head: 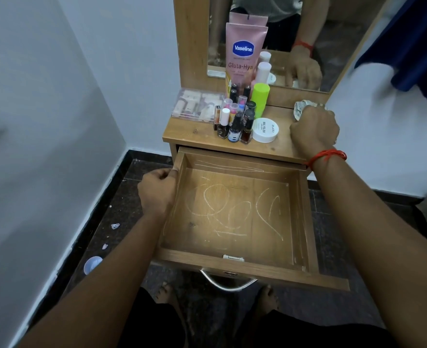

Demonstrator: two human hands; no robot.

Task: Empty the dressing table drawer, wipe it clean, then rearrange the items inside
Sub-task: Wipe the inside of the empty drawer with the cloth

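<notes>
Drawer (235,212): pulled fully out, wooden, nothing in it; pale chalky scribbles across the floor and back wall; metal handle on the front.
Cloth (301,109): crumpled, whitish, on the worktop's right rear, mostly hidden under the right hand.
Tube (243,56): tall pink Vaseline tube, upright against the mirror.
Bottles (235,121): small polish bottles clustered upright mid-worktop.
Green bottle (261,99): upright behind the cluster.
Jar (266,130): white, round, right of the cluster.
Clear box (197,105): flat at the left rear.

brown drawer (235,209) white-streaked, perhaps chalk
</notes>
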